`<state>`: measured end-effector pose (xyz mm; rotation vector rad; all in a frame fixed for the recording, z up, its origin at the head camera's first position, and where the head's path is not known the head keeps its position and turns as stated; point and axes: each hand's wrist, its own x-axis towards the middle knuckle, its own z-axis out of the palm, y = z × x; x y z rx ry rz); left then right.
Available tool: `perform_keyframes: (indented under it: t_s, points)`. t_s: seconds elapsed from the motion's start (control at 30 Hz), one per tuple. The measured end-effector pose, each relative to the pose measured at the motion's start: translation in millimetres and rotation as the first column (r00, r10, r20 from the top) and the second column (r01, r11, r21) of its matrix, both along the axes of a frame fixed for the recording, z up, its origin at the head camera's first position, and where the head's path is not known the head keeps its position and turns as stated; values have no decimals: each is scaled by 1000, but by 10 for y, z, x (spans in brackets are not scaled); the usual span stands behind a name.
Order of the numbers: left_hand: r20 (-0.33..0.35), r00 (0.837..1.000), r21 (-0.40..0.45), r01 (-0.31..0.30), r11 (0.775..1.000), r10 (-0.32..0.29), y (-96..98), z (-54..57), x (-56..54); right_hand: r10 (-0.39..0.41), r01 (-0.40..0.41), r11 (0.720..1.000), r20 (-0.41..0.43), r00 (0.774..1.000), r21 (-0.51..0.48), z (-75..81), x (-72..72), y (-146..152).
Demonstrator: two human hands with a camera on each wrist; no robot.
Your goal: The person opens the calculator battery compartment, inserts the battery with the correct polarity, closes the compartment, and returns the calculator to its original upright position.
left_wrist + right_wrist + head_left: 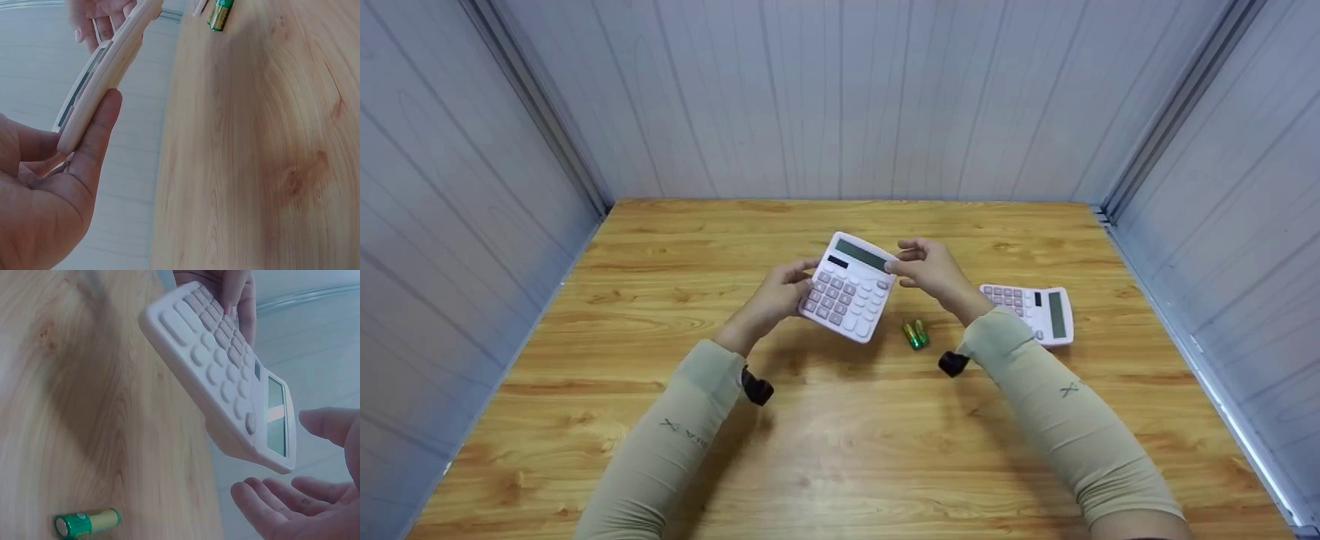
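Note:
A pink calculator point(851, 292) is held up above the wooden table, tilted, its keys and display facing up toward the head camera. My left hand point(776, 296) grips its left edge; in the left wrist view the thumb and a finger point(98, 140) lie on opposite faces. At the display end is my right hand point(934, 274), thumb and fingers spread around the corner. The right wrist view shows a gap between that thumb point(326, 424) and the calculator. Two green and gold batteries point(916, 334) lie side by side on the table, below the right hand.
A second pink calculator point(1056, 319) lies on the table point(840, 450) to the right, partly hidden by the right forearm. Pale panel walls point(840, 97) stand at the back and both sides. Small black devices point(757, 388) sit at both wrists.

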<state>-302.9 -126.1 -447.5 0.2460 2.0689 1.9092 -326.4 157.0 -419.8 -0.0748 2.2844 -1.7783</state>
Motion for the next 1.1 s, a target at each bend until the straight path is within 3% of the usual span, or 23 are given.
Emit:
perform_keyframes:
  t_s: [0.33, 0.6, 0.83, 1.1]
  points:
    - [-23, 991, -101, 129, 986, -132, 50, 31, 27, 95, -88, 987, -49, 994, 137, 71, 65, 110]
    - [-37, 965, -86, 256, 963, -260, 97, 54, 37, 216, -202, 960, -54, 975, 194, 80, 140, 207]
    - [-56, 952, -154, 289, 945, -300, 155, 66, 35, 298, -285, 928, -18, 954, 240, 55, 203, 279]
    - [-58, 942, -172, 318, 932, -332, 184, 29, 50, 327, -325, 929, 14, 945, 178, -12, 266, 305]
